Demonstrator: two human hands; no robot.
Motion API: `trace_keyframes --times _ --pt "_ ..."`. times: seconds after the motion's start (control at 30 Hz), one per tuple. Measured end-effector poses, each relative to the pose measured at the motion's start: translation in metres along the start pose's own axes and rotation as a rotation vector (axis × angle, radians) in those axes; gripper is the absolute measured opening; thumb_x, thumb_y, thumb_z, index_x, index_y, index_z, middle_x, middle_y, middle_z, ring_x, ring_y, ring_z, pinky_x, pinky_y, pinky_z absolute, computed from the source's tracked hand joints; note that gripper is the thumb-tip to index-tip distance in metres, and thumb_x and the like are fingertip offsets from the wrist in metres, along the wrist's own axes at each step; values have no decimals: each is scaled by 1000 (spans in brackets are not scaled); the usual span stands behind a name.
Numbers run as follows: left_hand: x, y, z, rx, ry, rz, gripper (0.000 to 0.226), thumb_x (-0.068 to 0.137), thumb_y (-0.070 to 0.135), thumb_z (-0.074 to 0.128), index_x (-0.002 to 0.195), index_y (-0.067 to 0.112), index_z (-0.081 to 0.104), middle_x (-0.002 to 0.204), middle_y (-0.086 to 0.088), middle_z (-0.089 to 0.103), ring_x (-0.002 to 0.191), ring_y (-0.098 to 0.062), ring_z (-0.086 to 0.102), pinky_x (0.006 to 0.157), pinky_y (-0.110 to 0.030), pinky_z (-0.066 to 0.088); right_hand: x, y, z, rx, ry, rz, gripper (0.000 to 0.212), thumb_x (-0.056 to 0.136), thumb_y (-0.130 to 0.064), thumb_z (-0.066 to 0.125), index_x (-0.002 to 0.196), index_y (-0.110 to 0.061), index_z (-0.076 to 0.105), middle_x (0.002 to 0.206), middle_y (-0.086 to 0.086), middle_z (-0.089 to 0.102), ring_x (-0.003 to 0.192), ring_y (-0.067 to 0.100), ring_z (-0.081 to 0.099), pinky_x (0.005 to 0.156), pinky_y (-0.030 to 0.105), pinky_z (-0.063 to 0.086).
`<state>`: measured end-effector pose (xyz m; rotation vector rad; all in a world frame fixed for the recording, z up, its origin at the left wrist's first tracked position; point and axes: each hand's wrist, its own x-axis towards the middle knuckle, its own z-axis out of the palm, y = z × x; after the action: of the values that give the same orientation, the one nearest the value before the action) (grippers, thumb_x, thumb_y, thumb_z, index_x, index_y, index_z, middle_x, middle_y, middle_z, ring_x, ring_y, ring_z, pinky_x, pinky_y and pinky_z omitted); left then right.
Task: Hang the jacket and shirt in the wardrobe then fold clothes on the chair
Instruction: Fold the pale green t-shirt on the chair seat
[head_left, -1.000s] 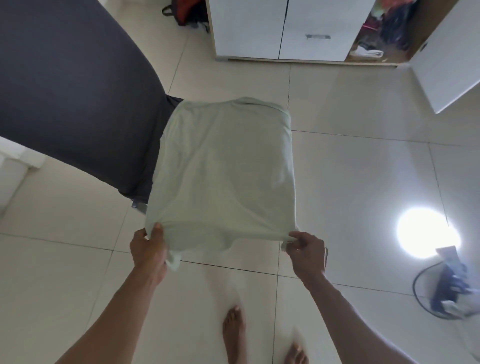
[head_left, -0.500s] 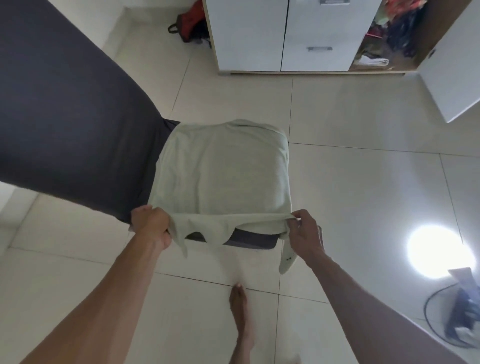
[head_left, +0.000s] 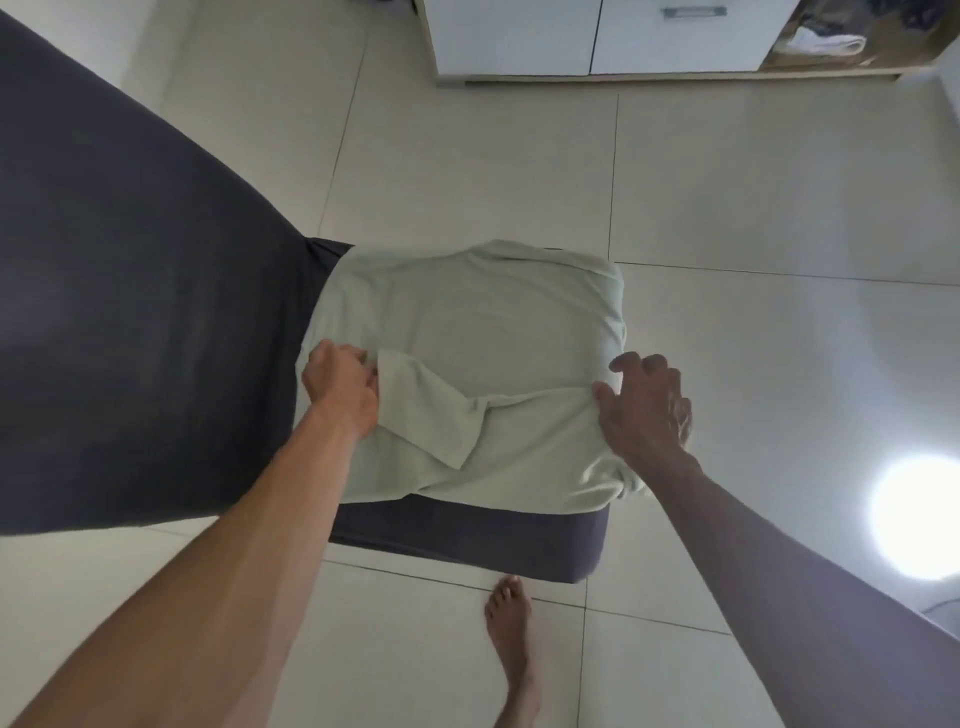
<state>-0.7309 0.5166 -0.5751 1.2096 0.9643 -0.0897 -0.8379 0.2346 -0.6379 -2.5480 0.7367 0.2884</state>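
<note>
Right, fold step on the chair, notes largest to smallest:

- Chair: dark grey cover, tall back to the left, seat in mid-frame. It is the work surface, so the whole fold should land inside the seat outline; the front strip of seat is bare, the rest is under cloth.
- Wardrobe: far side of the tiled floor, well apart from the chair. No part in this step.
- Pale green garment: lies on the seat, covering nearly all of it. Near half is doubled over the far half, the crease running roughly between the two hands. Right edge spills just past the seat side. My read: one fold done, not yet flattened.
- Loose flap, likely a sleeve: lies slanted on top, left of centre. Tuck it square under or along the crease before the next fold, or it will bulge.
- Left hand: fingers curled, pinching the cloth at the left edge by the flap's top end. Keep it as the anchor.
- Right hand: fingers spread and relaxed, resting on the right edge of the cloth, gripping nothing. Use it flat to sweep outward along the crease.
- Risk: thin, limp fabric; pull unevenly and the lower layer slides with it.
</note>
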Motion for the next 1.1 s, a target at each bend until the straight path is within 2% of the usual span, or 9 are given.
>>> trace_keyframes --times 0.1,0.2,0.27,0.37,0.47,0.6,0.77,0.9,1.1 --pt "1 -16 7 5 3 56 44 102 1 33 142 15 45 127 -11 50 109 -28 66 101 -41 52 -15 -28 14 28 48 -279 37 88 -36 62 122 -21 59 123 4 56 116 29 50 95 44 40" --pt "19 -8 -13 132 64 214 37 98 -3 43 127 16 54 127 -10 58 109 -27 67 95 -41 57 -26 -68 26 -71 -129 -511 57 77 -41 60 131 -24 55 129 -2 55 120 24 45 100 40 35" --pt "22 -1 -36 458 113 360 34 90 -2 56 116 19 61 111 -5 65 99 -20 68 90 -37 58 -27 -93 34 -183 -232 -569 63 78 -36 57 139 -24 47 132 -4 54 123 23 42 103 37 29" --pt "15 -5 -76 935 70 480 30 83 1 56 109 14 62 99 -5 65 94 -21 63 84 -33 54 -24 -118 41 -293 -290 -563 40 85 -25 50 125 -23 54 123 -2 63 118 25 49 98 38 31" --pt "9 -16 -104 1231 52 389 28 88 25 62 113 14 62 113 -7 59 102 -28 59 82 -41 52 -15 -122 37 -16 -301 -364 29 87 -13 47 112 -21 58 111 10 67 106 36 60 84 40 42" --pt "10 -25 -133 1483 -18 325 45 91 49 62 117 12 61 118 -8 50 107 -31 56 82 -44 49 -8 -125 32 34 -330 -234 25 92 -26 50 116 -23 55 107 11 66 100 37 61 73 36 40" --pt "12 -13 -130 1427 38 409 23 101 35 53 104 13 61 111 -8 58 98 -30 59 70 -40 45 -1 -120 27 -133 -410 -321 19 86 -38 64 98 -24 65 100 8 67 98 36 62 74 36 46" --pt "16 4 -112 1521 107 467 28 104 41 46 109 16 57 105 -8 65 93 -34 63 65 -38 43 6 -112 26 -18 -265 -215 28 98 -41 44 84 -20 55 94 14 65 92 41 61 75 41 49" --pt "28 1 -112 1187 -152 136 32 95 40 64 114 21 48 103 -3 59 86 -30 68 51 -42 61 -2 -115 31 -173 -231 -246 38 99 -56 37 90 -20 45 94 13 59 93 40 59 71 39 40"
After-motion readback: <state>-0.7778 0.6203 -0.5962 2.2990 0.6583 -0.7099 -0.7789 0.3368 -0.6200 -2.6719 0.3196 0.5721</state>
